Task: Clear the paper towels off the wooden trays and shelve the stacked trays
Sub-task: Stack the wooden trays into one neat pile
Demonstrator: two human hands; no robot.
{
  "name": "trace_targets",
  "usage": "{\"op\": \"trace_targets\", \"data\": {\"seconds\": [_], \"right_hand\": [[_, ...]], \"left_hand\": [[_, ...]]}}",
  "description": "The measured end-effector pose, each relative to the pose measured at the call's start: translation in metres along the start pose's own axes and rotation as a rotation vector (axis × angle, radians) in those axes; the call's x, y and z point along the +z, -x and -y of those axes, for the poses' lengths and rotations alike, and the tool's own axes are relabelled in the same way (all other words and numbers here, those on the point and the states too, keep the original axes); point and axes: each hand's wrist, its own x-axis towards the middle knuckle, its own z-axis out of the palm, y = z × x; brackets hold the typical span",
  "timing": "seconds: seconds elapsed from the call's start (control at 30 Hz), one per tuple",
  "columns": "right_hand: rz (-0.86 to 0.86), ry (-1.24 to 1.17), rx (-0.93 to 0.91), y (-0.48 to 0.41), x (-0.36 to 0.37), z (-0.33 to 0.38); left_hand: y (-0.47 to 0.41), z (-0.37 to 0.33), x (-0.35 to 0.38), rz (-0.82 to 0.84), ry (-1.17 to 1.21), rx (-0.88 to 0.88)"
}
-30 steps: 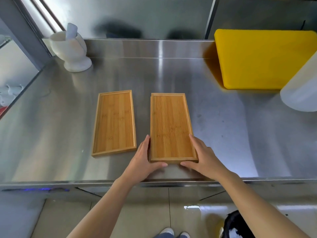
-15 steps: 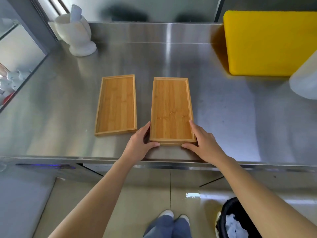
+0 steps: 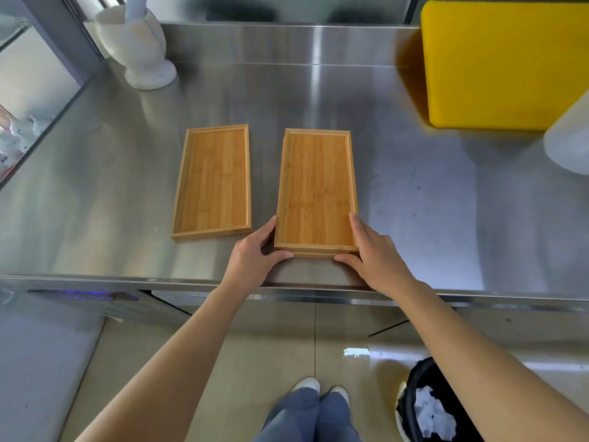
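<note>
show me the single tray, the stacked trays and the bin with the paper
single tray (image 3: 213,181), head view, middle of its floor
stacked trays (image 3: 315,186), head view, floor of the top tray
bin (image 3: 414,397), head view, black left rim

stacked trays (image 3: 315,189) beside single tray (image 3: 213,181)

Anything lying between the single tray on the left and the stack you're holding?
Only bare steel counter between the single tray and the stacked trays, except the left hand's fingers at the near end, per the head view.

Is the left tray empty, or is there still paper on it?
Empty. The left tray shows only bare wood inside its rim, with no paper towel on it.
</note>
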Motion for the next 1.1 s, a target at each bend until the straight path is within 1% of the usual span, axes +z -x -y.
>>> {"op": "trace_targets", "data": {"seconds": [0.2,0.3,0.47,0.7,0.8,0.87,0.97,1.03,1.1], "right_hand": [[-0.009,0.083,-0.01,0.001,0.007,0.0],[-0.018,0.095,-0.014,0.002,0.006,0.001],[-0.015,0.095,-0.013,0.001,0.007,-0.001],[0.042,0.132,-0.015,0.005,-0.01,0.004],[0.01,0.176,-0.012,0.006,-0.023,0.005],[-0.068,0.164,-0.003,0.005,-0.033,0.008],[-0.156,0.041,-0.025,-0.001,-0.047,0.022],[-0.172,-0.032,-0.102,-0.007,-0.051,0.035],[-0.154,-0.108,-0.169,-0.011,-0.054,0.054]], "left_hand": [[0.006,0.004,0.006,-0.072,-0.054,0.038],[0.007,0.004,0.007,-0.081,-0.063,0.043],[0.008,0.004,0.006,-0.075,-0.033,0.036],[0.013,0.001,0.002,-0.002,-0.095,0.062],[0.022,-0.003,-0.006,0.008,-0.082,0.053],[0.028,-0.007,-0.015,-0.031,-0.094,0.06],[0.034,-0.01,-0.032,-0.13,-0.162,0.056],[0.032,-0.011,-0.045,-0.22,-0.191,0.043],[0.025,-0.01,-0.06,-0.316,-0.19,0.016]]}}
